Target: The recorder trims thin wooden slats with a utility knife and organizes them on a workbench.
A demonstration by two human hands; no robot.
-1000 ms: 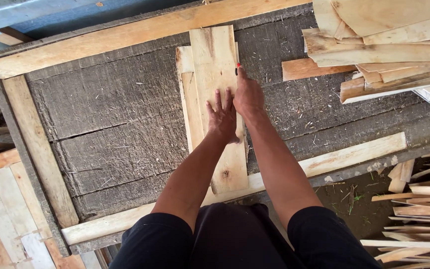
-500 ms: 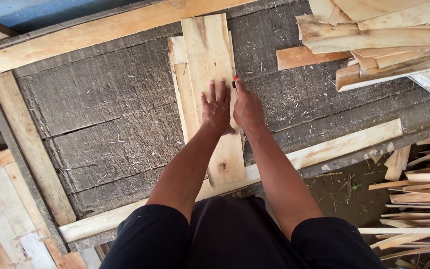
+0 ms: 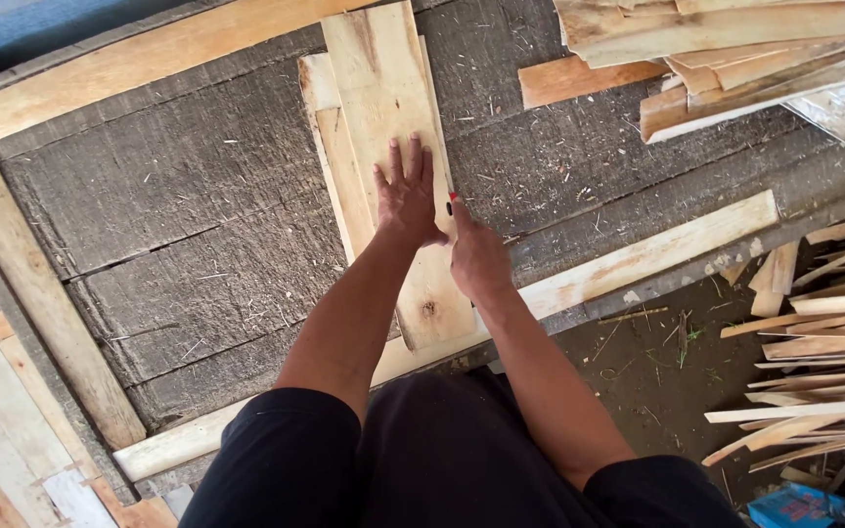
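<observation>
A pale wooden plank [image 3: 383, 88] lies lengthwise on a stack of similar planks [image 3: 330, 166] in the middle of a dark, weathered workbench [image 3: 168, 215]. My left hand [image 3: 405, 196] presses flat on the top plank, fingers spread. Beside it, my right hand [image 3: 476, 256] is closed around a small red-tipped marker or pencil [image 3: 453, 199], its tip at the plank's right edge.
Light wooden rails frame the bench at the back [image 3: 139, 59], left [image 3: 41, 313] and front [image 3: 657, 249]. A pile of rough planks [image 3: 735, 49] sits at the back right. Loose wood strips [image 3: 814, 362] litter the dirt ground on the right. A blue box [image 3: 799, 508] lies bottom right.
My right hand has slid toward me along the plank's right edge with the red-tipped marker. My left hand stays pressed on the plank. The view has shifted slightly.
</observation>
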